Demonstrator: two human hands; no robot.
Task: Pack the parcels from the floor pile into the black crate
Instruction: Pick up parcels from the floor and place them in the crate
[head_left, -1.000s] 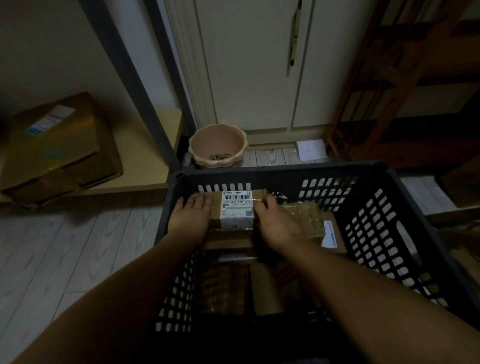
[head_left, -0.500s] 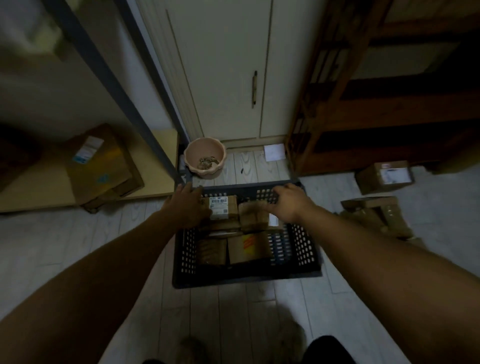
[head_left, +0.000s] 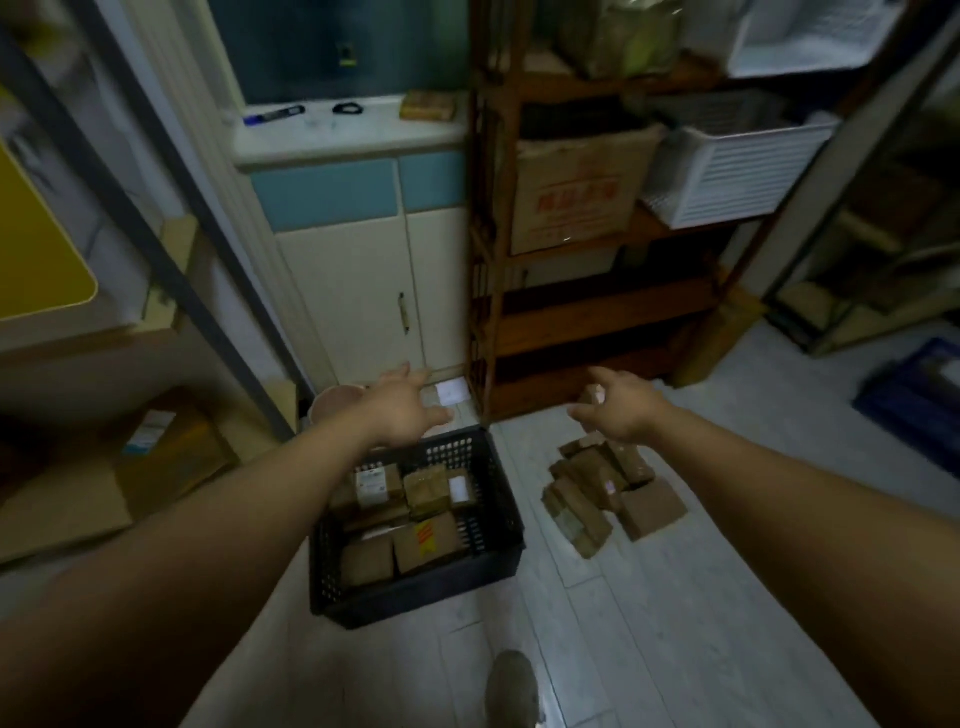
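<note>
Down near the person's feet, a shoe (head_left: 511, 686) stands on the pale floor (head_left: 649, 623). Just past it sits the black crate (head_left: 493, 551). It already has many brown parcels (head_left: 410, 514) inside, packed close together, and some stick up near the top edge. If more parcels go on top without care, one could slide off and fall out.

To the right of the crate, a little apart from it, lies the pile of parcels (head_left: 608, 493) on the floor. They lean on each other in a messy heap. If a parcel is pulled from the bottom, the others could tumble and spread out.

Both arms reach out above all this. The left hand (head_left: 400, 405) hangs over the far edge of the crate with the fingers spread wide, and it holds nothing. The right hand (head_left: 621, 405) hangs above the far end of the pile, fingers loose and apart, and I think it is empty too, but it is a bit blurry.

The room is dim, so a foot could bump the crate or step on a parcel.

Farther back, a pink bowl (head_left: 332, 402) sits on the floor behind the crate, close to the left hand. A quick swing could knock it. Behind that stand a white cupboard (head_left: 363, 291) and a wooden shelf (head_left: 571, 332).
</note>
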